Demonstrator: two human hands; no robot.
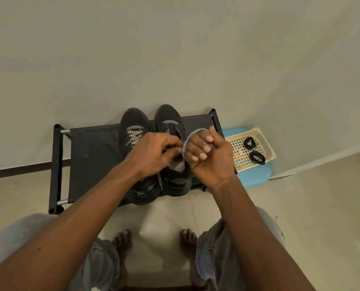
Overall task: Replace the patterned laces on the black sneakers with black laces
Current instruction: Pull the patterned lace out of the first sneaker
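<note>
Coiled patterned lace (190,138) round right hand (211,157), left hand (154,153) pinching it

Black fabric-topped rack (91,156) with black end frames and silver cross tubes (65,131), set on the floor (322,196) with its far edge against the wall (175,49). Just beside the rack's right end, a low light blue stool (257,175) with rounded corners. On the stool, a cream plastic basket (235,143) with a lattice bottom, turned at an angle; coloured squares visible through the lattice. Pale tiled floor; plain pale wall; dark skirting strip (17,168) along the wall's foot at left.
</note>
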